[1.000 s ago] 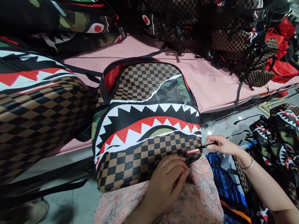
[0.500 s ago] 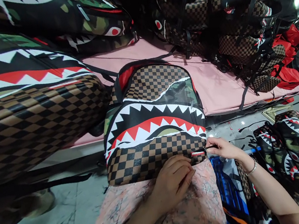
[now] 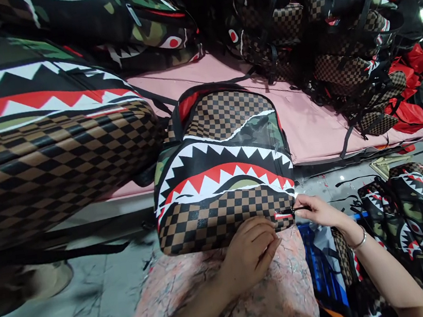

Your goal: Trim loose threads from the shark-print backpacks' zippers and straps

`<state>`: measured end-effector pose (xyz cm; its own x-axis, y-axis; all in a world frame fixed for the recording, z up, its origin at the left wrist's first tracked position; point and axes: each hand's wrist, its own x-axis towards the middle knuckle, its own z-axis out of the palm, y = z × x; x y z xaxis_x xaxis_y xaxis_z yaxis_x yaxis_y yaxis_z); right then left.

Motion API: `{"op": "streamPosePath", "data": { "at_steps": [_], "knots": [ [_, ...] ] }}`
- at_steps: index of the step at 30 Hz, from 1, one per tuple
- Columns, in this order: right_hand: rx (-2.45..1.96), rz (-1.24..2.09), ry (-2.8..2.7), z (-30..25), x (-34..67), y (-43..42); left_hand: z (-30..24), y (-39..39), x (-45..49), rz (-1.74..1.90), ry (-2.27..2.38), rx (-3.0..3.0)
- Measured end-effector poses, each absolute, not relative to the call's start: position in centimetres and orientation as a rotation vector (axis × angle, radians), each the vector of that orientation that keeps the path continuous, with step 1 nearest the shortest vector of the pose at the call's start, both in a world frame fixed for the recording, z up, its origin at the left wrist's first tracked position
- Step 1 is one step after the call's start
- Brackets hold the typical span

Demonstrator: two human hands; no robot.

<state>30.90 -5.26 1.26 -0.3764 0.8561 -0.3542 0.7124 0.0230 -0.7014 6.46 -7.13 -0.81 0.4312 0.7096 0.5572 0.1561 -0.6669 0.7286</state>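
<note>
A backpack [image 3: 233, 176] with a shark-mouth print and brown-and-black checks leans on the pink table edge, its base at my lap. My left hand [image 3: 253, 252] rests on its lower front, fingers bent together against the bottom edge; the thumb is hidden. Beside those fingertips is a small red-and-white strip [image 3: 283, 215] on the bag. At the bag's lower right corner my right hand [image 3: 315, 211] pinches a slim black strip [image 3: 301, 208] that reaches toward the red-and-white one. Whether it is a zipper pull or a small tool is too small to tell.
Larger shark-print backpacks [image 3: 52, 164] crowd the left. More bags [image 3: 343, 68] are heaped along the back of the pink table [image 3: 310, 135]. Finished-looking backpacks [image 3: 421, 214] lie low at the right, near a blue crate [image 3: 322, 263]. A shoe [image 3: 52, 281] shows on the floor at left.
The view has shifted slightly, so the backpack and surroundings appear a little farther right. Both hands keep nearly the same place on the bag, the right one still pinching the black strip.
</note>
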Motion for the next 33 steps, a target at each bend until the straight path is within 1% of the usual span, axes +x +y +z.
{"op": "streamPosePath", "data": {
  "at_steps": [20, 24, 27, 30, 33],
  "knots": [
    [-1.614, 1.318, -2.144, 1.9, 29.4, -4.2, -1.2, -7.2, 6.5, 1.208, 0.731, 2.114],
    [-1.591, 1.306, -2.043, 1.2, 29.6, -4.7, -1.1, -7.2, 6.3, 1.216, 0.733, 2.104],
    [-1.655, 1.135, -1.944, 0.8, 29.5, -6.6, -1.0, -7.2, 6.2, 1.215, 0.720, 2.088],
    [-1.772, 0.859, -1.983, 0.6, 28.8, -9.4, -0.9, -7.2, 6.2, 1.215, 0.696, 2.075],
    [-1.839, 0.687, -2.005, 0.4, 27.4, -12.2, -0.9, -7.2, 6.2, 1.217, 0.682, 2.071]
  ]
}}
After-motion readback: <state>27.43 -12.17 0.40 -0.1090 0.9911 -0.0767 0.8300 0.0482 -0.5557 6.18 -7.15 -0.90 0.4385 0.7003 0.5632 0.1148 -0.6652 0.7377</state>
